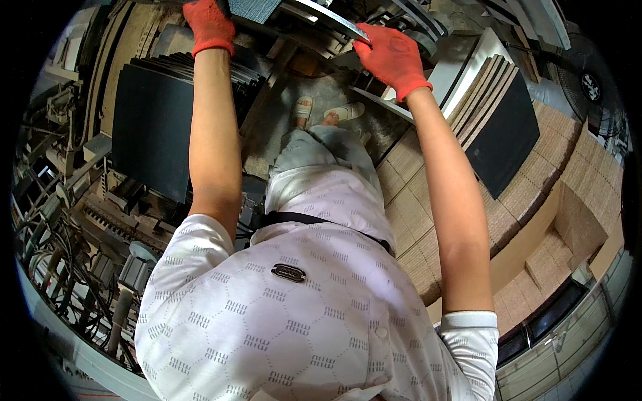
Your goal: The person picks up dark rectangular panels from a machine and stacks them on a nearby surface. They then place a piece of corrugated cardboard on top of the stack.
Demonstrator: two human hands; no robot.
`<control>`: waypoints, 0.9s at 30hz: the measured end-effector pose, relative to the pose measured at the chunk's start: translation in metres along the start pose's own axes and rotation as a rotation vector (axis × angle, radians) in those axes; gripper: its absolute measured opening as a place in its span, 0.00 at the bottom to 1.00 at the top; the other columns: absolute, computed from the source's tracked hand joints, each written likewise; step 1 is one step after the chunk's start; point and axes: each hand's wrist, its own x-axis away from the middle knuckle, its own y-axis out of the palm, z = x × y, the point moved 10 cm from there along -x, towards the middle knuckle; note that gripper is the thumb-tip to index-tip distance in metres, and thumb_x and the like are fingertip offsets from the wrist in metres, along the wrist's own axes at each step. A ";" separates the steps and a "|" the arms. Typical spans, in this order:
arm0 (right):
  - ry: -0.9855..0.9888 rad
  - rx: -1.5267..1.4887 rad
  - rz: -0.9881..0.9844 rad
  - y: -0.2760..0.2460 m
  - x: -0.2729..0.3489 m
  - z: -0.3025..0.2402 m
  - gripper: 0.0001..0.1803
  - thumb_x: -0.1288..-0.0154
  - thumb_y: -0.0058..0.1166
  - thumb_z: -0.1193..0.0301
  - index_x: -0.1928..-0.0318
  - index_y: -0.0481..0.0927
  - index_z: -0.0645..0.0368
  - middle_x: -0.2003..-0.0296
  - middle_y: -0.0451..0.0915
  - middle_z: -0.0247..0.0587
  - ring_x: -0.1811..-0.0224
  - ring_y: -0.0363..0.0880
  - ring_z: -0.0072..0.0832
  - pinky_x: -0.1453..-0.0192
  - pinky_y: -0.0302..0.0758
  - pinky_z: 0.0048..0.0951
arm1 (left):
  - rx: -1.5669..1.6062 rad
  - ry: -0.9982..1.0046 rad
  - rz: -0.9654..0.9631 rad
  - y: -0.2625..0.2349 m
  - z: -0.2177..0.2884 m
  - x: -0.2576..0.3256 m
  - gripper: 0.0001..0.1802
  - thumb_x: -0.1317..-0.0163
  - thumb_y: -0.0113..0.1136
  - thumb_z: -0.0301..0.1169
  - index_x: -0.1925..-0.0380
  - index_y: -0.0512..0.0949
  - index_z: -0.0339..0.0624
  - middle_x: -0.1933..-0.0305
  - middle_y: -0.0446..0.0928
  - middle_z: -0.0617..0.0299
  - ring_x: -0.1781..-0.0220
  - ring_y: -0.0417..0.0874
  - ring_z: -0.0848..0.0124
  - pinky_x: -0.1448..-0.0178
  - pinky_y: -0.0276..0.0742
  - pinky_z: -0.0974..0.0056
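Both my arms reach forward, each hand in a red glove. My left hand (209, 25) grips the left edge of a dark flat panel (253, 8) at the top of the view. My right hand (393, 57) lies on the panel's right end, where a thin pale edge (334, 21) shows, fingers curled over it. The panel is held out in front of me above the floor. Below I see my patterned white shirt, grey trousers and sandalled feet (326, 112).
A stack of dark panels (152, 127) lies to my left beside machinery with cables (60, 247). To my right stand stacks of brown boards (562, 167), some leaning panels with a black face (505, 134), and a fan (592, 87).
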 end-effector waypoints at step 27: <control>-0.032 0.063 0.039 -0.005 -0.002 -0.006 0.22 0.30 0.54 0.55 0.40 0.84 0.45 0.54 0.88 0.40 0.49 0.85 0.43 0.44 0.80 0.40 | -0.773 0.703 -0.059 -0.002 0.008 -0.018 0.26 0.25 0.56 0.49 0.52 0.84 0.33 0.52 0.85 0.42 0.44 0.82 0.50 0.35 0.72 0.53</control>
